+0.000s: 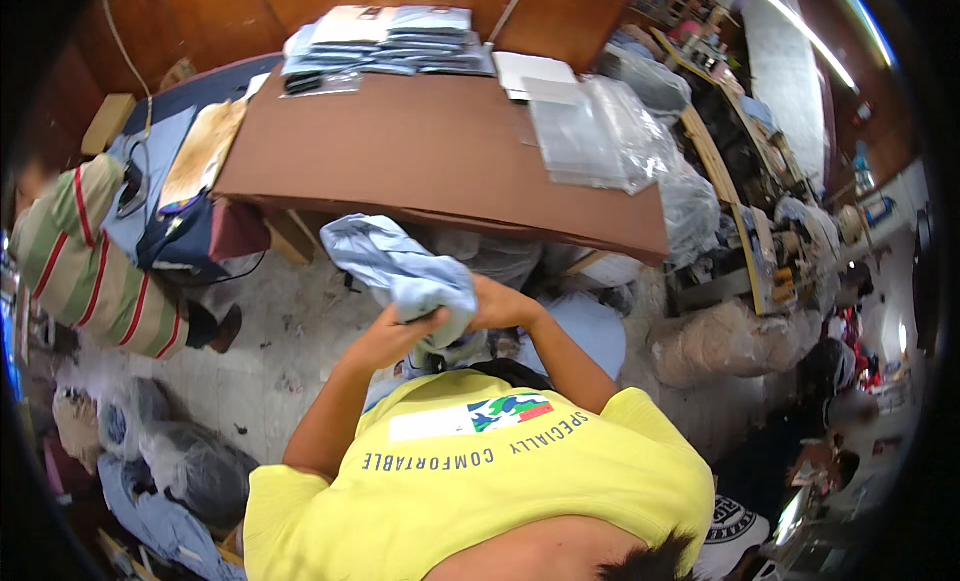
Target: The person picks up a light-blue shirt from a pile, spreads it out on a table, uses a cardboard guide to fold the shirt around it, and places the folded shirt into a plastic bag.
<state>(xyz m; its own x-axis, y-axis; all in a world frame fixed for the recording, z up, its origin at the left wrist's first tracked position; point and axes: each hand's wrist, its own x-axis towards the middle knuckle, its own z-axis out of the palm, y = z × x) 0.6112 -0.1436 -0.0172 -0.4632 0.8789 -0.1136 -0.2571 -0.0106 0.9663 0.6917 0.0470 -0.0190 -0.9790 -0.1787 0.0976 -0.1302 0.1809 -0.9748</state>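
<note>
**Both hands closed on a light blue garment below the table edge**

Left hand (pixel 392 333) curled around the lower end of a light blue garment (pixel 400 266), fingers wrapped into the cloth. Right hand (pixel 497 303) pressed to the opposite side of the same bundle, fingers closed on the fabric, thumb hidden behind it. Garment bunched and rumpled, held up in front of the chest of a yellow T-shirt (pixel 470 481), just below the near edge of a brown table (pixel 420 146), with the upper fold rising toward that edge; touching the table or not, impossible to tell.

On the far end of the table, a stack of folded garments in clear bags (pixel 390 41). Toward the right end, a pile of empty clear plastic bags (pixel 595 131), spilling over the side. At the left, a seated person in a striped shirt (pixel 95 271), well apart from the hands. Beside that person, a dark blue bag (pixel 180 243) hanging off the table corner. On the floor at lower left, more bagged cloth bundles (pixel 190 466). To the right, a large stuffed clear sack (pixel 725 341) on the floor.
</note>
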